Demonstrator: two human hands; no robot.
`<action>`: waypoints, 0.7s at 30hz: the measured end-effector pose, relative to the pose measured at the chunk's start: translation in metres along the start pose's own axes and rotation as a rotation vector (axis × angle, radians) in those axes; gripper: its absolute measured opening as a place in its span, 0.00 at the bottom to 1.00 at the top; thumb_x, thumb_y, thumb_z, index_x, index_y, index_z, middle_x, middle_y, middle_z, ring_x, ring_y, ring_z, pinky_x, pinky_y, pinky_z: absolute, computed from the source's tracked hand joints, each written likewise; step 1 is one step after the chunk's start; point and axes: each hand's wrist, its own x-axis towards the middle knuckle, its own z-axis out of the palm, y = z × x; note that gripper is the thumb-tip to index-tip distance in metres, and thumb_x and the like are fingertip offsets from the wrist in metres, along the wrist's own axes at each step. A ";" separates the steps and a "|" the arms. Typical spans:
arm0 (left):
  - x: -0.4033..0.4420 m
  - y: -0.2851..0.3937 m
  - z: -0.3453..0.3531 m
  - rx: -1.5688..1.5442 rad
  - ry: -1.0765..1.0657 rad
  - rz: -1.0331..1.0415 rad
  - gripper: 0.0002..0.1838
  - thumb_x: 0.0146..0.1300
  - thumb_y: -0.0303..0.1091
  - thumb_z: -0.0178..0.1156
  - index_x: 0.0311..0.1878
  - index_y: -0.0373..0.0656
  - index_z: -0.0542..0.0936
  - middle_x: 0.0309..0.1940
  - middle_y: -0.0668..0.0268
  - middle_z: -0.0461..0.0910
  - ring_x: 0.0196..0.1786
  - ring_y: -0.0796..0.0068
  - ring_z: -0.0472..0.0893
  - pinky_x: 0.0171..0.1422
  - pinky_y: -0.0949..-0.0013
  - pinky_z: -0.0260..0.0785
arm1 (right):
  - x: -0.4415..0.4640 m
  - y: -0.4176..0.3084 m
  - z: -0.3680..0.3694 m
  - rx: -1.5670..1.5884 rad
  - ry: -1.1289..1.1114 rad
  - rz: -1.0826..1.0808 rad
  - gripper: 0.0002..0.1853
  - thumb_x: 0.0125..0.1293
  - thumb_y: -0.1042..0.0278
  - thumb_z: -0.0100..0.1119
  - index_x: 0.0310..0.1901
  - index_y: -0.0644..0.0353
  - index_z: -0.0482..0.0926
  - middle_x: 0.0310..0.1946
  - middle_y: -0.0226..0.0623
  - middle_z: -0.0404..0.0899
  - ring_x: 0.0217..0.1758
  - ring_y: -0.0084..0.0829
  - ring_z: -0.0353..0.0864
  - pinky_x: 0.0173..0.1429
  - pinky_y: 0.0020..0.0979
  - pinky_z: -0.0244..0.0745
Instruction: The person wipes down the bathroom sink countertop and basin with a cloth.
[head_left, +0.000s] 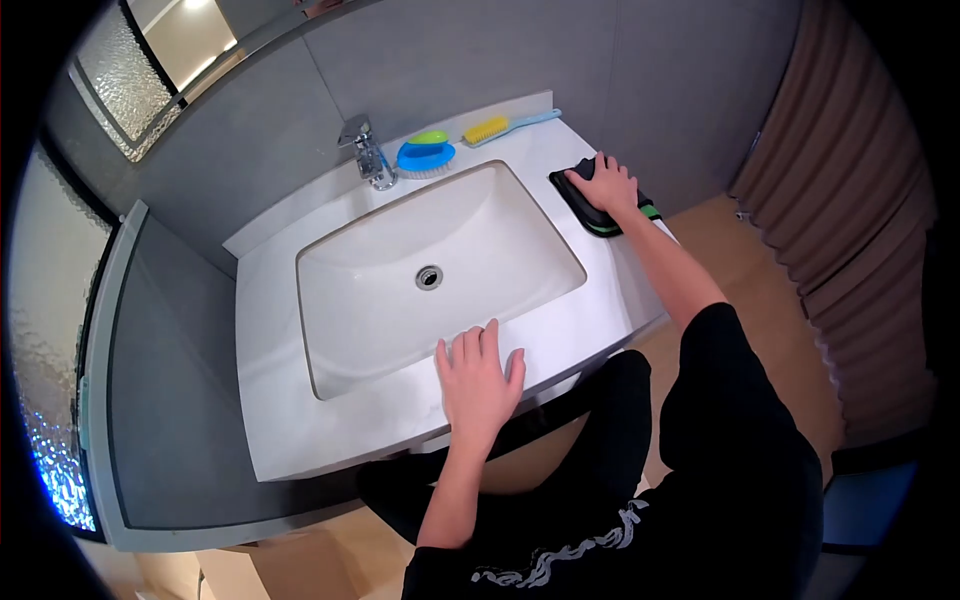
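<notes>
My left hand [480,378] rests on the front rim of the white countertop [380,430], just below the sink basin [350,330]. Its fingers are spread and nothing is in it. At the right end of the counter, my right hand [608,190] is on top of a flat black object with green edging [592,217]. The fingers bend over its far side and the thumb points left. That object lies on the counter to the right of the basin; its exact kind is unclear, and my hand covers part of it.
Behind the basin stand a chrome faucet [368,155], a blue scrub brush with a green handle [426,156] and a yellow-headed brush with a light-blue handle [505,127]. A brown curtain [830,220] hangs at right. A cardboard box [280,570] sits on the floor.
</notes>
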 end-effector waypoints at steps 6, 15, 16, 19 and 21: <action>-0.003 -0.004 0.000 0.001 0.019 0.026 0.26 0.62 0.42 0.60 0.60 0.39 0.74 0.50 0.60 0.75 0.57 0.59 0.72 0.72 0.43 0.54 | -0.066 0.041 -0.004 -0.079 0.067 -0.087 0.51 0.61 0.24 0.44 0.74 0.59 0.54 0.76 0.42 0.52 0.76 0.45 0.54 0.74 0.50 0.53; -0.002 -0.003 -0.003 0.006 -0.003 0.023 0.27 0.62 0.43 0.60 0.60 0.38 0.73 0.51 0.58 0.75 0.58 0.59 0.72 0.72 0.43 0.54 | -0.214 0.071 -0.012 -0.085 0.158 -0.278 0.48 0.62 0.33 0.51 0.72 0.64 0.56 0.76 0.48 0.51 0.79 0.48 0.47 0.77 0.55 0.40; -0.002 -0.002 -0.004 0.009 -0.012 0.021 0.27 0.62 0.43 0.60 0.60 0.38 0.73 0.51 0.58 0.75 0.58 0.59 0.72 0.72 0.43 0.53 | -0.229 0.069 -0.013 -0.079 0.168 -0.298 0.47 0.62 0.34 0.53 0.72 0.64 0.57 0.75 0.49 0.51 0.79 0.49 0.48 0.77 0.56 0.40; -0.001 -0.003 -0.004 0.014 -0.020 0.018 0.27 0.62 0.43 0.60 0.61 0.37 0.73 0.51 0.58 0.75 0.58 0.59 0.72 0.72 0.43 0.53 | -0.241 0.067 -0.010 -0.064 0.209 -0.335 0.46 0.62 0.36 0.54 0.71 0.65 0.58 0.74 0.51 0.54 0.78 0.51 0.49 0.76 0.57 0.42; -0.001 -0.003 -0.004 0.022 -0.021 0.024 0.27 0.62 0.43 0.60 0.61 0.37 0.73 0.51 0.58 0.75 0.59 0.59 0.72 0.72 0.43 0.53 | -0.232 0.065 -0.010 -0.064 0.211 -0.339 0.46 0.62 0.36 0.54 0.71 0.65 0.58 0.74 0.51 0.54 0.78 0.51 0.50 0.76 0.57 0.43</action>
